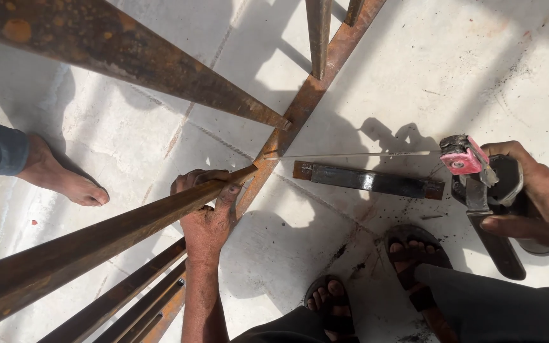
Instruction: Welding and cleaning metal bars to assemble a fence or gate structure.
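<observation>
Left hand (206, 216) clamps rusty angle-iron bar (96, 238) to steady it at the joint | right hand (535, 194) closed around electrode holder (484, 190), welding rod (351, 154) reaching the frame (287, 127) | bystander's bare foot (65, 178) on floor (478, 76)

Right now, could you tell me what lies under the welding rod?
Under the welding rod there is pale concrete floor, with a short dark steel bar just beside it. Its far end is hidden in the red electrode holder.

Rusty bars (128, 54) crowd left (bare floor (478, 70) open right).
</observation>
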